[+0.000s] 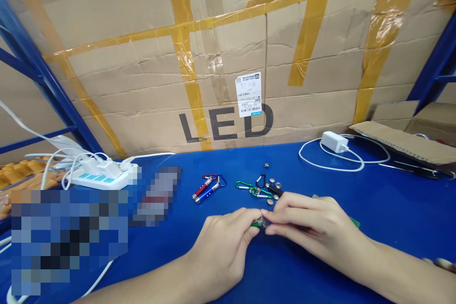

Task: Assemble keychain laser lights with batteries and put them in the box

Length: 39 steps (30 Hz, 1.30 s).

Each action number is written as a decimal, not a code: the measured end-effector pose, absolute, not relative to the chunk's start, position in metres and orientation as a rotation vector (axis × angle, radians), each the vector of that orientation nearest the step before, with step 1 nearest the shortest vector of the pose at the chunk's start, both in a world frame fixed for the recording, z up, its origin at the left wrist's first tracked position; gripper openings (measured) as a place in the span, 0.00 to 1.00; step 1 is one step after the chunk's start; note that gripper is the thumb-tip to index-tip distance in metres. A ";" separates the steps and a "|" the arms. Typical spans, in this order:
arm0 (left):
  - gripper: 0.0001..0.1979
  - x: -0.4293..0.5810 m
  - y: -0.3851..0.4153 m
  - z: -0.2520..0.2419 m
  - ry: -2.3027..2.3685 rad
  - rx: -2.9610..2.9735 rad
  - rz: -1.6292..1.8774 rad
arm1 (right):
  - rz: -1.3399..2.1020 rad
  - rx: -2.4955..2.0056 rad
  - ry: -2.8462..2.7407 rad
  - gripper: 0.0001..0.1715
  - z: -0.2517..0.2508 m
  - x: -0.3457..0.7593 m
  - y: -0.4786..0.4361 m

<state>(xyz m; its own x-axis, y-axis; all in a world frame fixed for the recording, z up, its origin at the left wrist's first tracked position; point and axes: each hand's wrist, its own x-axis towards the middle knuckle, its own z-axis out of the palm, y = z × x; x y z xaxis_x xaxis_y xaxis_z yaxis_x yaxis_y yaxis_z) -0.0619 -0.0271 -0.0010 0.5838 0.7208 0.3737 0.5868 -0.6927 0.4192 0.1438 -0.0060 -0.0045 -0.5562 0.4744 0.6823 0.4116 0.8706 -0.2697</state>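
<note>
My left hand (223, 244) is closed around a small green mini flashlight (255, 223); only a bit of its green body and silver end shows. My right hand (313, 221) pinches at that silver end with thumb and fingertips. Just beyond the fingers lie green carabiner clips (244, 185), a black carabiner (261, 180), a black tube (275, 190) partly behind my right hand, and several button cells (270, 202). To their left rest a red mini flashlight (202, 187) and a blue mini flashlight (208, 194), each with a carabiner. Another green piece (355, 222) peeks out behind my right wrist.
A large taped cardboard box (142, 90) marked LED walls off the back of the blue table (285, 275). At left are a white power strip (103, 178) with cables and a blurred flat object (158, 197). A white charger (334, 142) with its looped cable lies back right.
</note>
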 end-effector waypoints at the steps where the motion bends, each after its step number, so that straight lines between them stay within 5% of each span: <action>1: 0.13 -0.062 -0.027 -0.001 1.076 2.557 0.769 | 0.107 -0.653 -2.245 0.07 -0.004 0.144 -0.006; 39: 0.10 -0.063 -0.031 -0.001 0.885 2.519 0.790 | 0.488 -0.849 -2.102 0.21 0.002 0.131 -0.019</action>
<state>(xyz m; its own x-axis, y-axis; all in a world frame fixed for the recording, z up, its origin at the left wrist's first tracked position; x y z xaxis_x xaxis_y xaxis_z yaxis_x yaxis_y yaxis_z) -0.0632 -0.0313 -0.0009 0.6484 0.6561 0.3861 0.4579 -0.7413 0.4907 0.1309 -0.0188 0.0024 -0.4547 0.7120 0.5350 0.4031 0.7002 -0.5892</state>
